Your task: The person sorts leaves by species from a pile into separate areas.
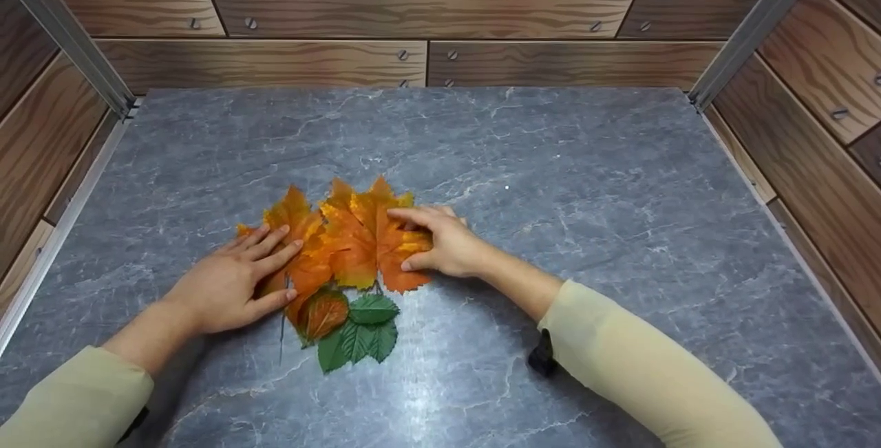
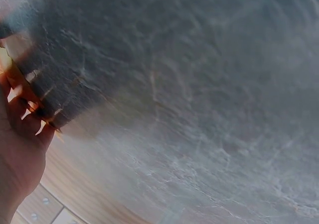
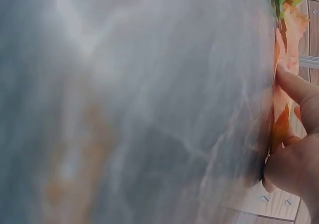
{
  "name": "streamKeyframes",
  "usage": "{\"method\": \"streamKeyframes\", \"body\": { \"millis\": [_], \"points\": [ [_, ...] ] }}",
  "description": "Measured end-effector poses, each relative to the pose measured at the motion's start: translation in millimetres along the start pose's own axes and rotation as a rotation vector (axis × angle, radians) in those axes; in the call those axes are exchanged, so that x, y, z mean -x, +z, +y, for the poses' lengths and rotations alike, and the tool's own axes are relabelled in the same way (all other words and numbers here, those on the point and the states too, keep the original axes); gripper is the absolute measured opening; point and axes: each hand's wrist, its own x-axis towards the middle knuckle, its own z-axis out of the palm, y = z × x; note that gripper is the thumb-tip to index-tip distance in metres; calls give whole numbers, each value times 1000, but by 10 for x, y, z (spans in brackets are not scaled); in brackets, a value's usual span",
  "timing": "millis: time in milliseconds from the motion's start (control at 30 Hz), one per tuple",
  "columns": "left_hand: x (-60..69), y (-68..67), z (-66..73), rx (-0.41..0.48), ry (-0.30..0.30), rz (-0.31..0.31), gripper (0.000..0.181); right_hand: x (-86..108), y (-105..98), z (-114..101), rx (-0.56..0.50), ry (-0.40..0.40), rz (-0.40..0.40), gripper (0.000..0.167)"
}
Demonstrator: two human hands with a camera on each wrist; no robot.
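Several orange-and-yellow artificial maple leaves (image 1: 354, 241) lie overlapping on the table. My left hand (image 1: 230, 286) rests flat with spread fingers over the left-hand orange leaves (image 1: 292, 210). On the right edge of the big orange leaf, my right hand (image 1: 451, 241) touches it with thumb and forefinger apart. A small rounded orange leaf (image 1: 325, 316) and a cluster of green leaves (image 1: 372, 338) lie below, toward me. In the left wrist view, the left fingers (image 2: 30, 114) are over an orange leaf edge. The right wrist view shows the thumb (image 3: 294, 82) against an orange leaf (image 3: 280, 122).
A grey marbled tabletop (image 1: 585, 193) lies under everything. Wood-patterned walls (image 1: 413, 4) enclose the back and both sides, with metal posts (image 1: 757, 28) at the corners. A thin dark stem (image 1: 281, 338) lies beside the left hand.
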Motion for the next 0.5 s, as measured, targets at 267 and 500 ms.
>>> {"method": "streamKeyframes", "body": {
  "millis": [267,500],
  "points": [
    [8,0,1,-2,-5,-14,76,0,-9,-8,-177,-6,47,77],
    [8,-3,7,-2,-5,-11,76,28,-105,-49,-414,3,122,70]
  ]
}}
